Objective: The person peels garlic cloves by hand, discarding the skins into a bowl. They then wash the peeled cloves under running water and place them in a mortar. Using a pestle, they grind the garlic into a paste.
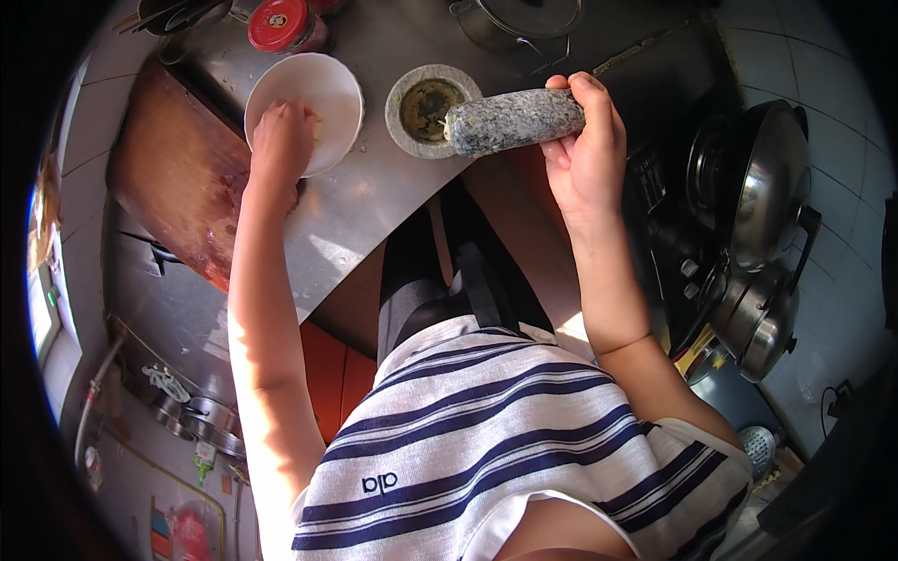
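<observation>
My right hand grips a speckled grey granite pestle by one end and holds it almost level. Its other end overlaps the right rim of a stone mortar, with pale and green bits stuck to it. Dark, wet-looking residue lines the mortar's hollow. Inside a white bowl, my left hand reaches down with fingers bunched. A pale yellowish bit of food shows beside those fingers; whether they pinch anything is hidden.
A wooden cutting board lies left of the bowl on the steel counter. Behind stand a red-lidded jar and a glass-lidded pot. To the right are a gas stove and a lidded wok.
</observation>
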Demonstrator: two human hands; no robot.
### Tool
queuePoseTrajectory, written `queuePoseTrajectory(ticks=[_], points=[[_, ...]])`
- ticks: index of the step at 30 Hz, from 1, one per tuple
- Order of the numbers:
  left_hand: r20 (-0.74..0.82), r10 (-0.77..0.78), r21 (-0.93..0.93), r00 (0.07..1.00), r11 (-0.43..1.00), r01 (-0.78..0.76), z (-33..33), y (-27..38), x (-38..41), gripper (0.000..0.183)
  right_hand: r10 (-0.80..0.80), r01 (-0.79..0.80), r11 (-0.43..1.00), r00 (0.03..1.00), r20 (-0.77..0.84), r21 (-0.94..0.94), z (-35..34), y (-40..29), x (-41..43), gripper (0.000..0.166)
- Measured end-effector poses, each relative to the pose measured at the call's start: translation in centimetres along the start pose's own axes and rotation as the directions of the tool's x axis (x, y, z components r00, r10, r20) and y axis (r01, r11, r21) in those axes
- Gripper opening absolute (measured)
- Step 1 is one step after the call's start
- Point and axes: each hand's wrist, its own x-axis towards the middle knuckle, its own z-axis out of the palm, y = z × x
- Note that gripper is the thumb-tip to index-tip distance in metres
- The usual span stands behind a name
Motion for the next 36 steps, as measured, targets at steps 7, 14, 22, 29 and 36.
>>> queuePoseTrajectory(ticks=[7,14,22,29,36], points=[[-0.039,0.052,-0.086,0.998,0.995,-0.055,-0.3,1.7,-1.1,0.019,0.045,-0.045,0.999,0.999,-0.008,0.025,0.1,0.5,0.0,0.012],[-0.030,-0.044,-0.135,0.999,0.990,0.039,-1.0,1.0,-0.8,0.023,0.033,-0.033,0.999,0.999,0.021,0.015,0.7,0.2,0.0,0.016],[-0.163,-0.003,-0.054,0.987,0.999,-0.006,-2.3,2.7,-1.6,0.021,0.025,-0.025,1.000,1.000,0.019,0.002,0.2,0.4,0.0,0.015],[-0.195,0.043,-0.551,0.980,0.822,-0.146,-4.3,12.5,-3.7,0.027,-0.022,0.022,1.000,1.000,0.017,0.003,0.0,-0.1,0.0,0.011],[-0.201,0.150,-0.407,0.968,0.886,-0.222,-2.3,13.3,-3.4,0.030,-0.109,0.110,0.993,0.994,0.030,-0.038,-0.1,-0.6,0.2,0.012]])
